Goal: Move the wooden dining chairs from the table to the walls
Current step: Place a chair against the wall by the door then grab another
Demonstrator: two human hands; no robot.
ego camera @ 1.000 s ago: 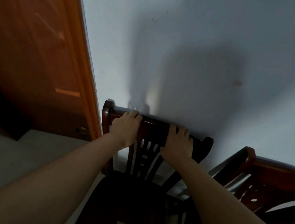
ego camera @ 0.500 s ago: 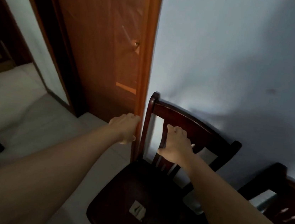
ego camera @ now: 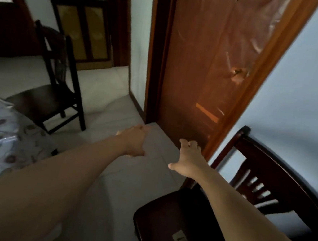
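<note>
A dark wooden dining chair point(ego camera: 262, 185) stands at the lower right with its slatted back against the pale wall, beside the door frame. Another dark wooden chair point(ego camera: 53, 95) stands at the left, next to the table point(ego camera: 2, 137) with its floral cover. My left hand point(ego camera: 134, 140) hangs over the floor tiles, fingers loosely apart, holding nothing. My right hand point(ego camera: 188, 158) is spread open just left of the near chair's back, touching nothing.
An orange-brown wooden door point(ego camera: 210, 66) stands between the wall and an open passage. A dark cabinet point(ego camera: 81, 28) with yellow panels stands at the back. Pale floor tiles point(ego camera: 116, 99) run between the two chairs.
Both hands have let go of the near chair's top rail and drawn away to the left. My view has turned left, bringing the table and the second chair into sight.
</note>
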